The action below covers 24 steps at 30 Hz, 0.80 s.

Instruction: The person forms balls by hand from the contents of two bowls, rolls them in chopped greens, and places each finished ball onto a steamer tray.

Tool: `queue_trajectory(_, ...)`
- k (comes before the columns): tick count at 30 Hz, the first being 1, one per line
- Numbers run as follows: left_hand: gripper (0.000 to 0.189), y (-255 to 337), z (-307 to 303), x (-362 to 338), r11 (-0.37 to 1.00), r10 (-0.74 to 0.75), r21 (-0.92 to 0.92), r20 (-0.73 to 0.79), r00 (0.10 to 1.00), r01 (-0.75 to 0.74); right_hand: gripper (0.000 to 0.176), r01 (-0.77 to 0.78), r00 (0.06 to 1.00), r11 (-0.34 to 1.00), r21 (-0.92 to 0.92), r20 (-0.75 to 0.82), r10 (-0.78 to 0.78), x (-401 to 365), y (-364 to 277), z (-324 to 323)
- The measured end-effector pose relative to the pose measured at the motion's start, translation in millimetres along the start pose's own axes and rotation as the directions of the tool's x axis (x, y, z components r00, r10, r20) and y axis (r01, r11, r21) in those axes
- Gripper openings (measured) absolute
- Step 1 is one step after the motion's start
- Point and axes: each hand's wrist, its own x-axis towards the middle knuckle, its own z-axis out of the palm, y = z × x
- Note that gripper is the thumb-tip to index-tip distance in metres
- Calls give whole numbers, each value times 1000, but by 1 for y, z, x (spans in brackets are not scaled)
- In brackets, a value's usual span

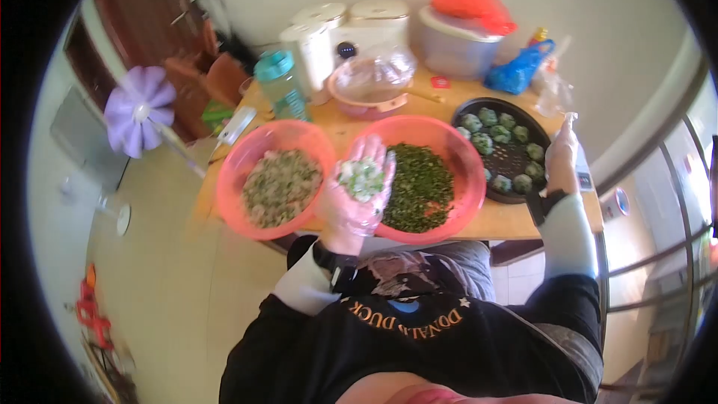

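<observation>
My left hand [351,213], in a clear plastic glove, is palm up with its fingers slightly curled. It holds a pale clump of chopped filling with green bits [362,180] between two pink basins. The left basin [233,213] contains a pale, green-flecked mixture [280,187]; the right basin [470,172] contains finely chopped greens [419,187]. My right hand [561,151], also gloved, is seen edge-on with its fingers stretched out, beside a round dark tray with holes [512,157]. Several green-coated balls [499,134] lie around the tray. Nothing shows in the right hand.
Behind the basins stand a teal-lidded bottle [280,78], white appliances [378,26], a pink bowl with plastic wrap [366,86] and a lidded tub [460,45] under a red bag [473,4]. A blue bag [518,67] lies at the back right. A purple fan [140,111] is left.
</observation>
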Motion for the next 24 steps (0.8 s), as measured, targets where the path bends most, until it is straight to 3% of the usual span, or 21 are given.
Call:
queue_trajectory(2,59,1,-3,0,1000,-13,19,42,999,12,74,-297,946,842,450,256,197,19,34,28)
queue_trajectory(4,58,1,-1,1,1000,6,29,47,999,-8,68,-246,892,882,403,450,43,-15,36,46)
queue_trajectory(6,57,1,2,-3,999,5,39,44,999,-7,49,117,728,991,68,673,-132,-80,-1,59)
queue_trajectory(7,57,1,5,-5,1000,-7,21,42,999,6,42,515,649,762,-391,759,-49,-127,-49,71)
queue_trajectory(8,56,2,6,-6,1000,-21,1,39,999,21,44,462,573,814,-353,819,30,-157,-61,72)
queue_trajectory(9,56,4,4,-6,1000,-19,0,32,999,19,49,773,214,633,-32,953,-213,-143,-27,80)
queue_trajectory(10,56,6,0,-5,999,-38,6,71,997,37,55,912,-4,409,0,1000,9,-141,-28,98)
queue_trajectory(12,56,9,-5,-4,999,-51,10,107,993,50,57,933,133,303,-193,970,205,-174,-35,105)
queue_trajectory(13,57,9,-5,-4,999,-33,-2,97,995,34,57,935,128,302,-189,970,208,-183,-31,109)
queue_trajectory(16,59,11,-7,-3,1000,-16,10,94,995,15,62,959,106,236,-155,973,205,-195,-1,126)
queue_trajectory(18,60,11,-8,-2,999,-19,38,96,995,15,65,988,-47,153,17,980,194,-199,16,135)
queue_trajectory(19,60,12,-10,-1,998,-17,58,105,994,11,63,987,-16,155,-34,951,307,-206,7,140)
queue_trajectory(20,60,12,-11,-1,997,-17,79,111,994,8,63,987,-12,155,-38,951,310,-202,15,145)
queue_trajectory(22,60,12,-12,-1,998,-19,70,112,994,12,55,967,-114,252,33,943,314,-194,33,153)
queue_trajectory(24,60,11,-14,0,998,-19,54,116,993,13,51,963,-80,270,-29,920,384,-196,25,153)
